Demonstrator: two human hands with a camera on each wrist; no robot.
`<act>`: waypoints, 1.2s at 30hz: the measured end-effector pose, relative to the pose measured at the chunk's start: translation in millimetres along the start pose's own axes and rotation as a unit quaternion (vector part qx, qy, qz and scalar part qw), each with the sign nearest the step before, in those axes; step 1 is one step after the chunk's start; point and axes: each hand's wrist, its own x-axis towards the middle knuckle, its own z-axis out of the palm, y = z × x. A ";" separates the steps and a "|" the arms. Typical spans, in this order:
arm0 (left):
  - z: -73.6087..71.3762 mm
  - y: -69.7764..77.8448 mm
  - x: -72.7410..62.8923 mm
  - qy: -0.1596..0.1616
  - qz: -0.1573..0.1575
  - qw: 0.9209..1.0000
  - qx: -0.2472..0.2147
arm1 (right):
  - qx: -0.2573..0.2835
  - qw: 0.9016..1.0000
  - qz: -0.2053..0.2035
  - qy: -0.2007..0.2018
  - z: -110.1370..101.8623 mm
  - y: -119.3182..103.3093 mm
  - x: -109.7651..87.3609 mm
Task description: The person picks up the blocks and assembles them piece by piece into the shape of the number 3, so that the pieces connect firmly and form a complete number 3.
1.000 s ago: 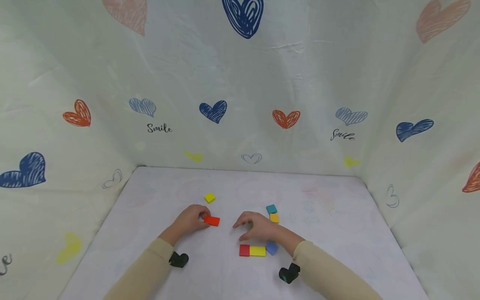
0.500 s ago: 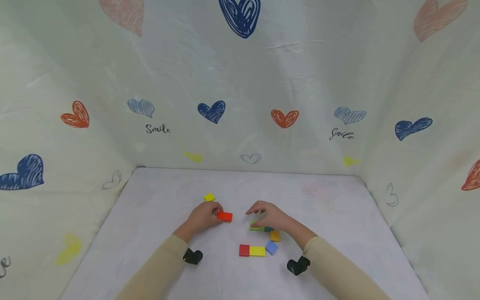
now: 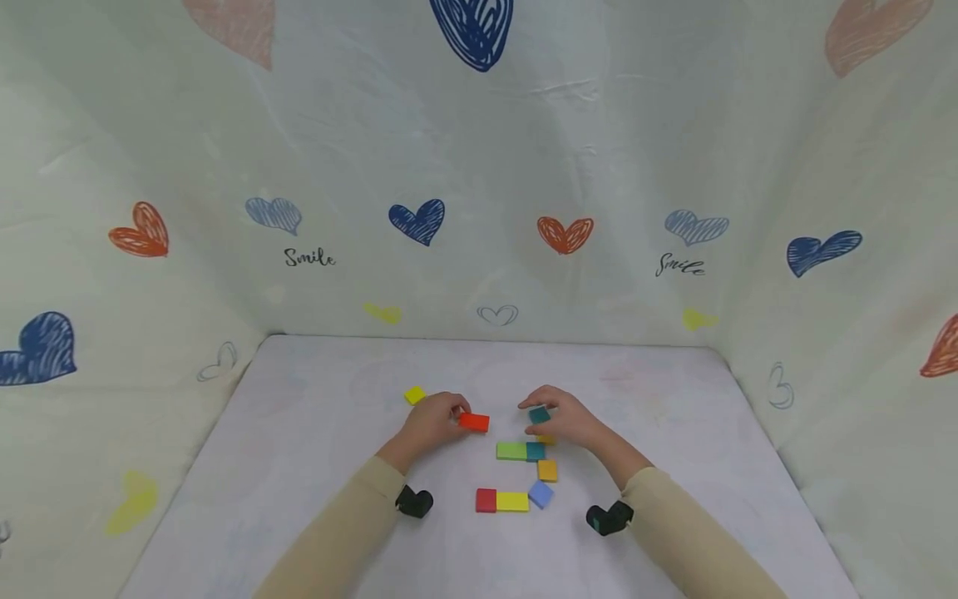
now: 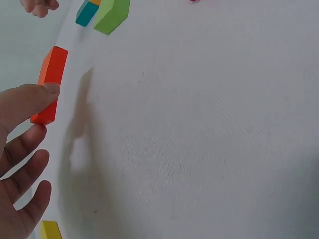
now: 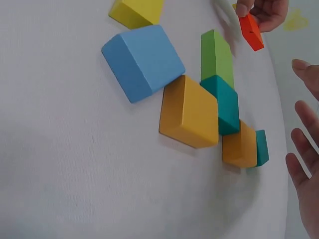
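My left hand (image 3: pixel 430 427) pinches an orange-red block (image 3: pixel 474 423) between thumb and fingers. In the left wrist view the block (image 4: pixel 52 79) is held above the table, its shadow beside it. My right hand (image 3: pixel 572 418) has its fingers spread around the far teal block (image 3: pixel 539 414). In the right wrist view those fingers (image 5: pixel 306 142) stand apart from that teal block (image 5: pixel 262 148). Nearer lie an orange block (image 5: pixel 239 147), a second teal block (image 3: pixel 535 451) touching a long green block (image 3: pixel 511 451), another orange block (image 3: pixel 548 472) and a tilted blue block (image 3: pixel 540 494).
A red block (image 3: pixel 486 500) and a long yellow block (image 3: pixel 512 502) lie end to end left of the blue one. Another yellow block (image 3: pixel 415 395) lies behind my left hand. A heart-printed sheet (image 3: pixel 479 166) rises around the white table (image 3: pixel 314 383).
My left hand has carried the orange-red block rightward and slightly farther off. My right hand has moved right and away from me, uncovering the green block and the teal and orange blocks near it.
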 end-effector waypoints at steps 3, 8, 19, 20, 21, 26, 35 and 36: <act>5.1 5.2 6.5 0.006 0.002 1.000 0.014 | -0.001 1.000 0.004 0.010 -3.0 9.4 0.0; 11.1 17.7 15.2 -0.002 -0.006 1.000 0.010 | 0.015 0.999 0.021 0.025 -6.8 21.3 -1.3; 21.8 35.1 28.0 0.003 -0.032 0.999 0.006 | 0.033 0.998 0.039 0.044 -2.3 47.8 3.8; 22.8 36.0 29.2 0.004 -0.033 0.999 0.005 | 0.040 0.997 0.040 0.044 -1.9 49.7 3.7; 24.0 36.6 30.6 0.005 -0.033 0.999 0.007 | 0.044 0.997 0.039 0.044 -1.4 51.7 3.7; 30.3 40.8 37.8 0.001 -0.035 0.999 0.003 | 0.063 0.996 0.050 0.045 -0.8 59.1 2.4; 33.6 43.8 45.7 -0.002 -0.028 1.000 0.002 | 0.054 0.996 0.048 0.044 1.8 64.4 2.3; 33.9 44.0 46.7 -0.001 -0.026 1.000 0.002 | 0.053 0.996 0.048 0.044 2.1 65.2 2.4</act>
